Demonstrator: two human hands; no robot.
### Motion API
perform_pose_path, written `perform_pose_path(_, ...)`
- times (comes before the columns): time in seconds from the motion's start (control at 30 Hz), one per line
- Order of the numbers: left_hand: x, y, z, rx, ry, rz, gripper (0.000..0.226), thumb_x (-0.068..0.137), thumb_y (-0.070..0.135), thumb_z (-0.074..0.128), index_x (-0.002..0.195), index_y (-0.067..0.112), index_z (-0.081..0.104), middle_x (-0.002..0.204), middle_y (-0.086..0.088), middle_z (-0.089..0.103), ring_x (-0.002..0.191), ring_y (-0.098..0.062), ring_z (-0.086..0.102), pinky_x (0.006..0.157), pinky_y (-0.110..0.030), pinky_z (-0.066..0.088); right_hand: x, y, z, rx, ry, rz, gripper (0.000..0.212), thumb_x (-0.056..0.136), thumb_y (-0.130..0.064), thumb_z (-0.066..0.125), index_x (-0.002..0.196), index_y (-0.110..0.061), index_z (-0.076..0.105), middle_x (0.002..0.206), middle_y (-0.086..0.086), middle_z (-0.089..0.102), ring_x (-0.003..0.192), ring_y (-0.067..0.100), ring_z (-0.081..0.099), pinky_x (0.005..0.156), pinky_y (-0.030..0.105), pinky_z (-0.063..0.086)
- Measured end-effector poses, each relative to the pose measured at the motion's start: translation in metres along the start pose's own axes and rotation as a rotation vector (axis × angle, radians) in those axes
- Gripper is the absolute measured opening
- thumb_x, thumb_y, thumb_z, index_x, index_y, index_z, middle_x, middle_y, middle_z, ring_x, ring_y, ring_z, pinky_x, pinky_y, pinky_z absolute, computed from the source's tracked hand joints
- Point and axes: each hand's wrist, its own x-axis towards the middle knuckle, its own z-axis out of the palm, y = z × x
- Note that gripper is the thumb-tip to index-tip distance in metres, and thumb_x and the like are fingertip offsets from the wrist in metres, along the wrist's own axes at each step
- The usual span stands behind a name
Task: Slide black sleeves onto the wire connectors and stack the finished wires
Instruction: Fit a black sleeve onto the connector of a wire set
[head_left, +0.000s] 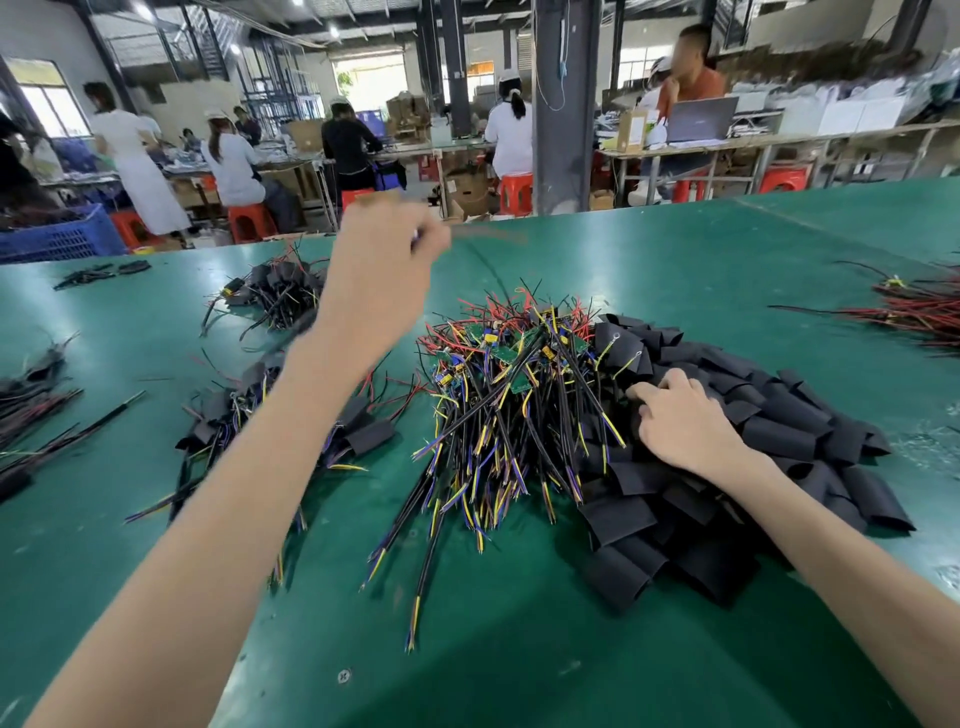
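Now right hand (685, 421) fingers curled into flat black sleeves (779, 431); left hand (382, 275) blurred, grip unclear.

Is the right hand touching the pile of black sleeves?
Touching. In the head view the right hand lies palm down on the pile of black sleeves, fingers curled into the pieces with no gap showing.

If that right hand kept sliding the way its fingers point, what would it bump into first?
The right hand rests on the pile of black sleeves, fingers aimed left. Going on, it would likely meet the heap of unsleeved wires first; depth is hard to judge.
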Motion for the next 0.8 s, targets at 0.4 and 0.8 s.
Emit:
perform_pose_path(0.4, -0.096, -0.017, 0.039, -0.228, 0.199, -0.103, 0.02, 0.094, 0.017, 0.051, 0.085, 0.004, 0.064, 0.079, -0.006, 0.059, 0.077, -0.023, 0.045, 0.073, -0.025, 0.03, 0.006, 0.01, -0.004, 0.041, -0.072, -0.06, 0.039, 0.088, -0.01, 0.048, 0.125, -0.017, 0.052, 0.114, 0.015, 0.045, 0.11, 0.034, 0.041, 0.093, 0.039, 0.039)
perform_pose_path(0.8, -0.117, -0.011, 0.048, -0.257, 0.17, -0.115, 0.031, 0.093, 0.023, 0.047, 0.081, 0.001, 0.064, 0.076, -0.008, 0.059, 0.075, -0.028, 0.048, 0.069, -0.03, 0.036, -0.004, -0.004, -0.023, 0.276, 0.384, -0.162, 0.011, 0.094, -0.01, 0.043, 0.093, -0.008, 0.033, 0.071, 0.021, 0.062, 0.067, 0.038, 0.06, 0.058, 0.039, 0.039)
